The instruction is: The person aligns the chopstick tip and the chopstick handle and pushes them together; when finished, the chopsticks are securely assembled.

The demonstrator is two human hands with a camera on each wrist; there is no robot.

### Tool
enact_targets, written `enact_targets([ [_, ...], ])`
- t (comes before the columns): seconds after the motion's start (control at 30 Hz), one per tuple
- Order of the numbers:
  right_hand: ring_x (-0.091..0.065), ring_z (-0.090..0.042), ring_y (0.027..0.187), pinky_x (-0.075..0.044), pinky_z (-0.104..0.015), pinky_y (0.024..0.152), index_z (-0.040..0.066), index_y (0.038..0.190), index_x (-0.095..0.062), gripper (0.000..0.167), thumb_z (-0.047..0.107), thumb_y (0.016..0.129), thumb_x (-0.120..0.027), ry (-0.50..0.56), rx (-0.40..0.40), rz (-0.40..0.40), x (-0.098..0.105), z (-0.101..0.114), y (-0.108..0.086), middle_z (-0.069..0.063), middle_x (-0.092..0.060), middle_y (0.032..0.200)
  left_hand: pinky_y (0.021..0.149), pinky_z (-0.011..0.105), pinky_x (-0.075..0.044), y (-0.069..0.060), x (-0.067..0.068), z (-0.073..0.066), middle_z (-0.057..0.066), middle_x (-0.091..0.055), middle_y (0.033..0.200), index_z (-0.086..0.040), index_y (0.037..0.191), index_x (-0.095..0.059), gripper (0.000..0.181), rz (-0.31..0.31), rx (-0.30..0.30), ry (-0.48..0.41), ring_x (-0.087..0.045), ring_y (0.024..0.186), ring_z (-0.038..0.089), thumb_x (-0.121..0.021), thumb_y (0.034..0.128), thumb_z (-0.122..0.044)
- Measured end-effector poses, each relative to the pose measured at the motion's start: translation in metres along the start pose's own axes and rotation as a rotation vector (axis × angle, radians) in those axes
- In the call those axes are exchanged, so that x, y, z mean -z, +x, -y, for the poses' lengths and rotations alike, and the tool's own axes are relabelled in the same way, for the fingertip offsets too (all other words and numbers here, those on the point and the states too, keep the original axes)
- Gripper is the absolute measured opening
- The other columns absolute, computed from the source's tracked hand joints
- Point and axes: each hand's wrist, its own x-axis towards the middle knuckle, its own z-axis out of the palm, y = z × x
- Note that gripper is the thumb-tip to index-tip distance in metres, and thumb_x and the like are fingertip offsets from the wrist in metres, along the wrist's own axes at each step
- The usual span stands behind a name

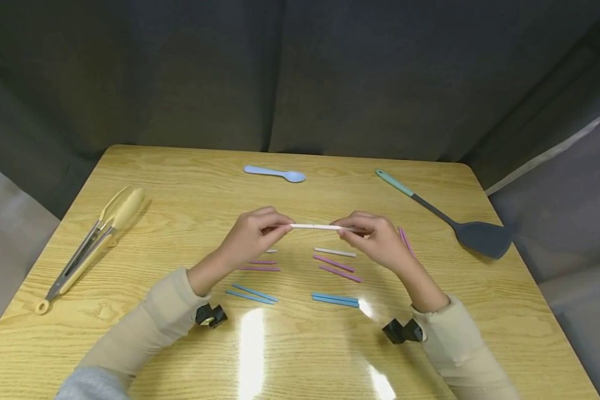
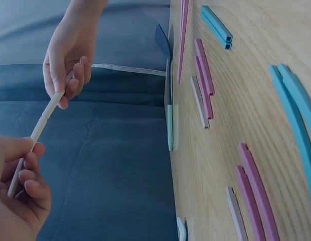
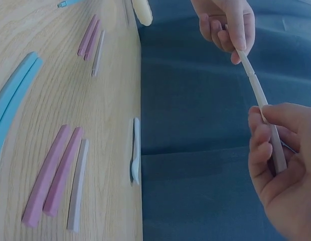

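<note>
Above the table the left hand (image 1: 250,236) and right hand (image 1: 378,240) pinch opposite parts of a white stick (image 1: 325,226). The stick (image 2: 39,126) shows a joint between two sections in the left wrist view; whether they are locked or only touching, I cannot tell. Its rear end lies within the right hand's curled fingers (image 3: 259,135) in the right wrist view. Below lie a white piece (image 1: 335,252), purple pieces (image 1: 340,273) and blue pieces (image 1: 335,300) on the right. More blue (image 1: 251,293) and purple (image 1: 260,269) pieces lie left, beside a partly hidden white one (image 1: 271,251).
Tongs (image 1: 87,247) lie at the table's left, a light blue spoon (image 1: 275,173) near the far edge, and a dark spatula (image 1: 482,239) with a green handle at the right. Purple sticks (image 1: 406,243) lie beside the right forearm. Dark curtains (image 1: 280,72) hang behind the table.
</note>
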Motion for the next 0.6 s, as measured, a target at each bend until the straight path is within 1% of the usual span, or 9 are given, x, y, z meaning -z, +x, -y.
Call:
enact_targets([
  [0.1, -0.055, -0.008, 0.067, -0.047, -0.024, 0.059, 0.004, 0.099, -0.067, 0.016, 0.007, 0.086, -0.059, 0.025, 0.008, 0.004, 0.0, 0.0007, 0.0001, -0.002, -0.063, 0.085, 0.054, 0.019, -0.043, -0.0008, -0.001, 0.0007, 0.002, -0.061, 0.074, -0.001, 0.087, -0.068, 0.009, -0.003, 0.022, -0.017, -0.048, 0.06, 0.006, -0.063, 0.0824, -0.006],
  [0.23, -0.046, -0.007, 0.056, -0.042, -0.023, 0.052, 0.003, 0.098, -0.067, 0.016, 0.004, 0.086, -0.058, 0.029, 0.046, 0.003, -0.001, 0.0022, 0.0001, -0.003, -0.062, 0.081, 0.055, 0.02, -0.044, -0.0033, -0.0023, 0.0005, 0.002, -0.06, 0.074, 0.0, 0.088, -0.068, 0.01, -0.005, 0.058, -0.041, -0.049, 0.06, 0.007, -0.063, 0.0826, -0.007],
  [0.33, -0.04, -0.007, 0.051, -0.038, -0.023, 0.048, 0.003, 0.097, -0.068, 0.015, 0.002, 0.085, -0.058, 0.037, 0.068, -0.003, -0.0028, 0.0036, 0.001, -0.003, -0.06, 0.077, 0.055, 0.021, -0.043, -0.0053, -0.0022, -0.0002, 0.002, -0.059, 0.074, 0.0, 0.088, -0.068, 0.01, -0.007, 0.073, -0.05, -0.047, 0.06, 0.007, -0.063, 0.0828, -0.007],
  [0.5, -0.036, -0.006, 0.05, -0.034, -0.022, 0.045, 0.001, 0.098, -0.067, 0.016, -0.001, 0.084, -0.058, 0.058, 0.07, -0.009, -0.0067, 0.0042, 0.0041, -0.005, -0.058, 0.075, 0.054, 0.021, -0.043, -0.0073, -0.0017, -0.0008, 0.002, -0.059, 0.073, 0.0, 0.087, -0.068, 0.009, -0.027, 0.083, -0.062, -0.047, 0.059, 0.008, -0.063, 0.0824, -0.005],
  [0.6, -0.034, -0.006, 0.05, -0.032, -0.022, 0.045, -0.002, 0.098, -0.066, 0.017, -0.005, 0.083, -0.058, 0.07, 0.086, -0.014, -0.0084, 0.003, 0.005, -0.005, -0.057, 0.075, 0.055, 0.021, -0.043, -0.0077, -0.0027, 0.0, 0.003, -0.059, 0.073, 0.0, 0.087, -0.068, 0.008, -0.034, 0.081, -0.071, -0.047, 0.059, 0.008, -0.063, 0.0819, -0.004],
])
